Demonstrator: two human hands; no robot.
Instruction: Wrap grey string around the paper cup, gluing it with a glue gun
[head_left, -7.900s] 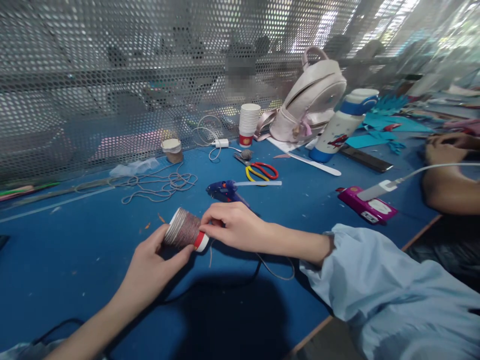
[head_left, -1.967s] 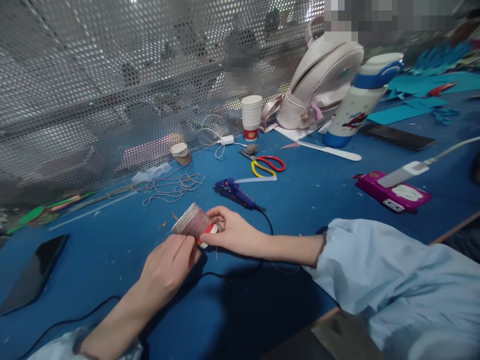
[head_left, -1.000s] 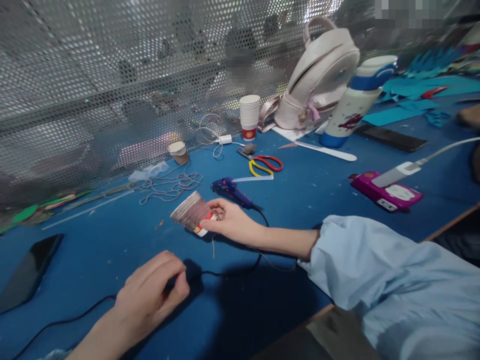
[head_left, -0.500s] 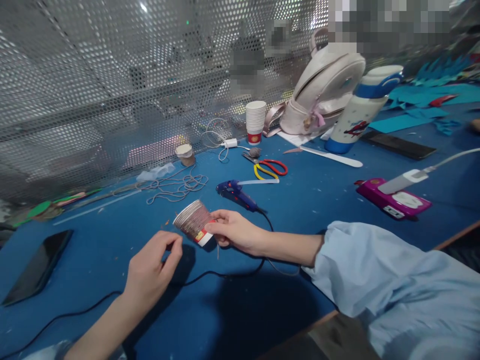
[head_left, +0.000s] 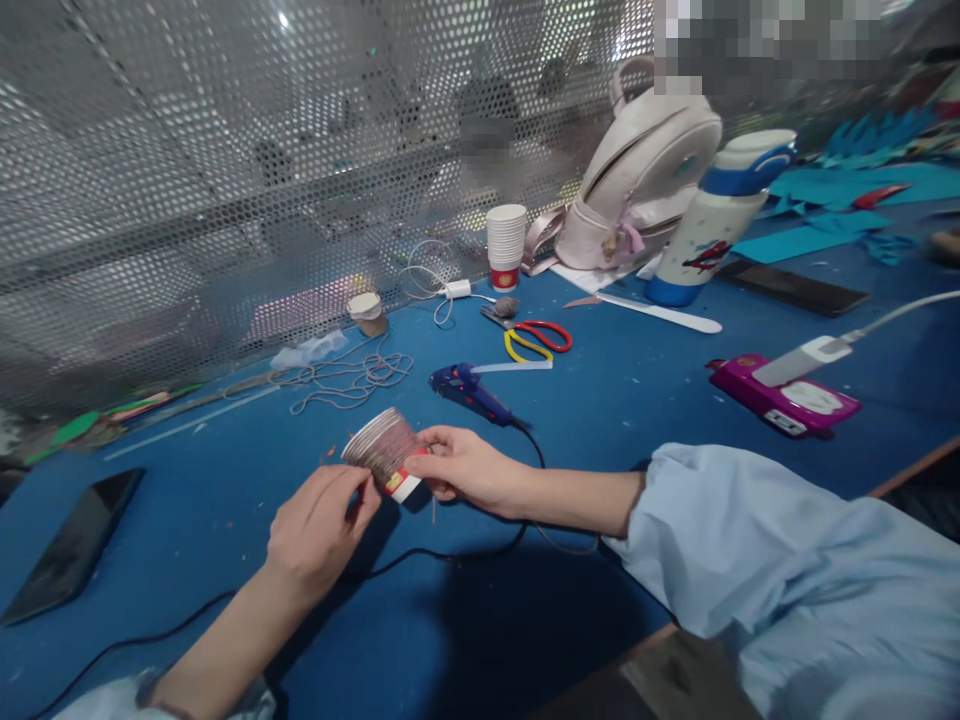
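Observation:
A paper cup (head_left: 387, 452) with grey-brown cord wound round its side is tilted above the table, its white and red base towards the lower right. My right hand (head_left: 461, 465) grips it near the base, thumb on the near side. A short end of cord (head_left: 433, 511) dangles beneath those fingers. My left hand (head_left: 322, 515) is closed in a pinch, its fingertips at the cup's wound side by the rim; what they pinch, if anything, is too small to make out. Just beyond the cup lies a blue glue gun (head_left: 471, 391) with a glue stick in its back.
Scissors (head_left: 529, 340), loose grey cord (head_left: 352, 375), a stack of paper cups (head_left: 505, 248) and a small covered cup (head_left: 367, 313) lie farther back. A phone (head_left: 75, 545) is at left. At right are a magenta power strip (head_left: 784, 395), bottle (head_left: 709, 230) and backpack (head_left: 645, 180).
My left hand has moved right and slightly up, bringing its pinched fingertips from beside the cup to its side. My right hand keeps its hold on the cup.

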